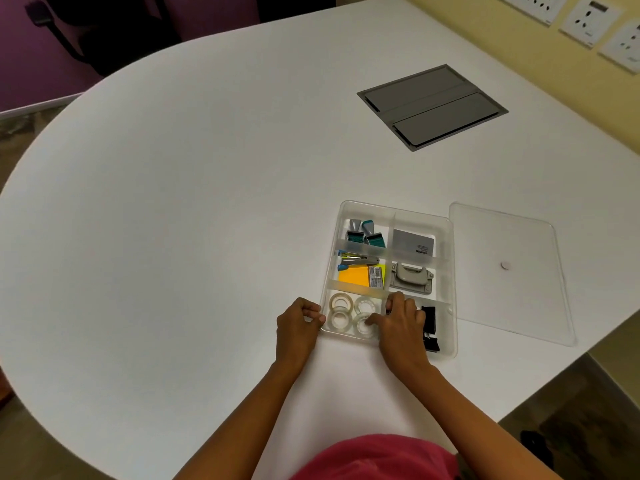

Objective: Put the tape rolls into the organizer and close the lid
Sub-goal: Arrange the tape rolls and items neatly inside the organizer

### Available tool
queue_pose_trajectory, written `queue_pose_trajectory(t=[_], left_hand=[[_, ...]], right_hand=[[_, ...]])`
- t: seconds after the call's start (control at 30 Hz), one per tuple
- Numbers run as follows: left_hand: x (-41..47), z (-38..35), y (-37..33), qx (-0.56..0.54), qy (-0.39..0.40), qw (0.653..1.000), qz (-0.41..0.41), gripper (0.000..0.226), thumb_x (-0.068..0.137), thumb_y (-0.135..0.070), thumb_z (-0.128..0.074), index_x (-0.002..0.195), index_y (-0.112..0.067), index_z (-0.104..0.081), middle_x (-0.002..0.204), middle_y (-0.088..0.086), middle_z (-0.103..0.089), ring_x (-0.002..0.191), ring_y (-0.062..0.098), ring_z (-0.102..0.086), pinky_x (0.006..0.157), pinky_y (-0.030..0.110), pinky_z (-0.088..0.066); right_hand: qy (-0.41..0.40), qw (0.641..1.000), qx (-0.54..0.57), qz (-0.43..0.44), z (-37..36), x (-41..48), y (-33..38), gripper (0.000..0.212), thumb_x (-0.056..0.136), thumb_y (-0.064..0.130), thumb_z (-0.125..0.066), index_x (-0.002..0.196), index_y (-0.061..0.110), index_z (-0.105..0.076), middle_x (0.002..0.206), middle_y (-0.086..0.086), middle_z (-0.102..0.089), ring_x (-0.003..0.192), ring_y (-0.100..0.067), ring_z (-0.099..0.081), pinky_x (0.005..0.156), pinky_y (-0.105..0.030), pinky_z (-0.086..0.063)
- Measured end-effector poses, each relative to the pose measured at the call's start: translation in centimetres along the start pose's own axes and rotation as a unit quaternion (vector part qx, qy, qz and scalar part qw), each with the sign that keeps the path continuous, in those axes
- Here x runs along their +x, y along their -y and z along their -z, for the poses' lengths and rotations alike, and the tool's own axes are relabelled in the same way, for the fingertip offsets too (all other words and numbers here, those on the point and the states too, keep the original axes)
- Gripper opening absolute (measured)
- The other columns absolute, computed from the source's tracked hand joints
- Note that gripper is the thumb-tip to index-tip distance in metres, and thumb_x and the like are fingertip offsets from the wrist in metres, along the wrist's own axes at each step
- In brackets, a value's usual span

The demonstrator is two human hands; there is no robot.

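A clear plastic organizer (448, 237) sits on the white table, its lid off. Several clear tape rolls lie flat in its near-left compartment: one at the back left (341, 301), one at the back right (365, 305), one at the front left (339, 319). My right hand (401, 323) reaches into that compartment, its fingertips on the front-right tape roll (363, 328). My left hand (299, 323) is curled against the organizer's outer left wall. The clear lid (509, 271) lies flat on the table to the right of the organizer.
Other compartments hold binder clips (365, 233), a grey card (412, 243), a stapler and yellow sticky notes (356, 277), a hole punch (412, 277) and black clips (429, 327). A grey cable hatch (433, 105) is set into the table farther back. The table edge runs close on the right.
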State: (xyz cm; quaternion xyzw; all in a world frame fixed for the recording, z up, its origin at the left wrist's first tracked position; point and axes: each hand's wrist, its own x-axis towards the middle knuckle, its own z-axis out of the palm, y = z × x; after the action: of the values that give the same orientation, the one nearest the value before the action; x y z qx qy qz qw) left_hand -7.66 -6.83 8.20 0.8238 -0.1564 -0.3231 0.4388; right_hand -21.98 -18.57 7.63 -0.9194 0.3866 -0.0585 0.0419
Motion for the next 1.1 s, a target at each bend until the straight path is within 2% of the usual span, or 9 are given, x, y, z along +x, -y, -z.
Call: queue_pose_trajectory(t=[0.17, 0.33, 0.47, 0.57, 0.67, 0.8, 0.87, 1.0, 1.1], left_hand=[[0.1, -0.1, 0.1, 0.005, -0.003, 1.000, 0.001, 0.013, 0.082, -0.012, -0.072, 0.086, -0.020, -0.062, 0.075, -0.009, -0.062, 0.073, 0.014, -0.062, 0.074, 0.038, -0.057], [0.2, -0.1, 0.3, 0.006, -0.003, 1.000, 0.001, 0.014, 0.082, -0.013, -0.072, 0.085, -0.022, -0.062, 0.075, -0.008, -0.063, 0.076, 0.018, -0.065, 0.073, 0.039, -0.057], [0.2, -0.2, 0.5, 0.011, -0.003, 1.000, -0.003, 0.012, 0.082, -0.015, -0.072, 0.087, -0.020, -0.062, 0.078, -0.005, -0.064, 0.079, 0.022, -0.067, 0.072, 0.037, -0.056], [0.2, -0.2, 0.5, 0.012, -0.004, 1.000, -0.003, 0.011, 0.082, -0.015, -0.071, 0.088, -0.018, -0.063, 0.080, -0.003, -0.065, 0.081, 0.023, -0.068, 0.070, 0.030, -0.054], [0.2, -0.2, 0.4, 0.015, -0.004, 1.000, -0.004, 0.011, 0.082, -0.015, -0.071, 0.089, -0.018, -0.063, 0.081, -0.003, -0.065, 0.081, 0.022, -0.067, 0.067, 0.019, -0.048], [0.2, -0.2, 0.4, 0.019, -0.008, 1.000, -0.002, 0.010, 0.083, -0.015, -0.071, 0.090, -0.017, -0.064, 0.082, -0.002, -0.066, 0.081, 0.023, -0.068, 0.069, 0.020, -0.048], [0.2, -0.2, 0.4, 0.022, -0.010, 1.000, -0.003, 0.010, 0.083, -0.015, -0.071, 0.089, -0.017, -0.064, 0.081, -0.003, -0.066, 0.081, 0.022, -0.068, 0.072, 0.025, -0.050], [0.1, -0.2, 0.3, 0.033, -0.008, 0.999, 0.000, 0.010, 0.082, -0.017, -0.071, 0.090, -0.018, -0.064, 0.080, -0.006, -0.065, 0.082, 0.021, -0.067, 0.077, 0.033, -0.053], [0.0, -0.1, 0.3, 0.034, -0.009, 0.999, 0.001, 0.009, 0.083, -0.018, -0.071, 0.089, -0.019, -0.064, 0.079, -0.008, -0.064, 0.081, 0.020, -0.067, 0.075, 0.032, -0.052]], right_hand=[[0.003, 0.999, -0.016, -0.029, -0.3, 0.4, -0.1, 0.031, 0.049, 0.010, -0.093, 0.073, 0.016, -0.075, 0.086, -0.013, -0.054, 0.078, -0.033, -0.049, 0.064, -0.039, -0.040], [-0.035, 0.999, 0.015, -0.030, 0.0, 0.7, 0.4, 0.034, 0.048, -0.003, -0.088, 0.074, 0.008, -0.070, 0.084, -0.014, -0.054, 0.078, -0.031, -0.047, 0.062, -0.038, -0.037], [-0.016, 1.000, -0.020, 0.000, 0.0, 1.9, 1.1, 0.029, 0.046, 0.013, -0.091, 0.065, 0.008, -0.070, 0.089, -0.015, -0.058, 0.084, -0.029, -0.040, 0.063, -0.037, -0.037], [0.010, 0.999, -0.041, 0.012, 0.0, 3.0, 1.3, 0.038, 0.039, 0.027, -0.094, 0.064, 0.009, -0.071, 0.096, -0.016, -0.058, 0.089, -0.030, -0.041, 0.066, -0.038, -0.038], [0.020, 0.998, -0.061, 0.013, 0.2, 3.1, 1.4, 0.040, 0.038, 0.024, -0.095, 0.065, 0.009, -0.069, 0.097, -0.017, -0.060, 0.090, -0.031, -0.045, 0.068, -0.037, -0.038], [0.038, 0.997, -0.064, 0.008, 0.0, 2.6, 1.3, 0.045, 0.038, 0.028, -0.095, 0.068, 0.007, -0.069, 0.100, -0.018, -0.060, 0.091, -0.034, -0.052, 0.069, -0.039, -0.039], [0.038, 0.997, -0.065, 0.011, -0.3, 2.8, 1.3, 0.043, 0.039, 0.025, -0.095, 0.067, 0.007, -0.068, 0.100, -0.018, -0.060, 0.091, -0.034, -0.052, 0.069, -0.038, -0.038], [0.012, 0.997, -0.072, 0.026, -0.9, 3.7, 1.4, 0.030, 0.049, 0.003, -0.088, 0.071, 0.007, -0.067, 0.099, -0.019, -0.061, 0.087, -0.033, -0.052, 0.068, -0.037, -0.036], [0.008, 0.996, -0.082, 0.045, -1.4, 3.9, 1.1, 0.028, 0.046, -0.001, -0.086, 0.062, 0.007, -0.064, 0.095, -0.019, -0.060, 0.085, -0.032, -0.046, 0.069, -0.038, -0.029]])
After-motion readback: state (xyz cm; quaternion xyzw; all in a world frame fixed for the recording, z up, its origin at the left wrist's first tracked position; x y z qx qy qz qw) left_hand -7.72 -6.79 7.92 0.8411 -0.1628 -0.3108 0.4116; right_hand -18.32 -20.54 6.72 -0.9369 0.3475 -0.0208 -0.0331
